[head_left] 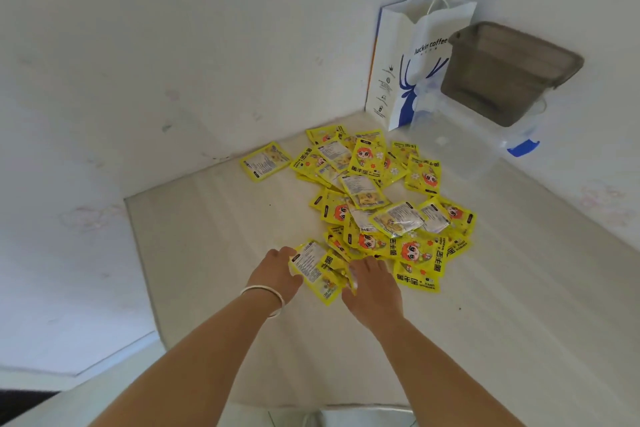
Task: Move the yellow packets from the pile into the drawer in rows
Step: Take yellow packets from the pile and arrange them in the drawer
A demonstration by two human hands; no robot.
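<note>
A loose pile of yellow hand-warmer packets [377, 204] lies on the pale tabletop [214, 229], some face up with a red-haired cartoon, some label side up. One packet [265, 161] lies apart at the pile's left. My left hand [275, 270], with a silver bangle at the wrist, holds a small stack of packets [318, 272] at the pile's near edge. My right hand [372, 284] grips the same stack from the right, fingers curled over its edge. No drawer is in view.
A white and blue Luckin Coffee paper bag [412, 59] stands in the far corner against the wall. Beside it a grey plastic tub [502, 73] sits on a clear container with a blue latch [523, 147]. Walls close in left, back and right.
</note>
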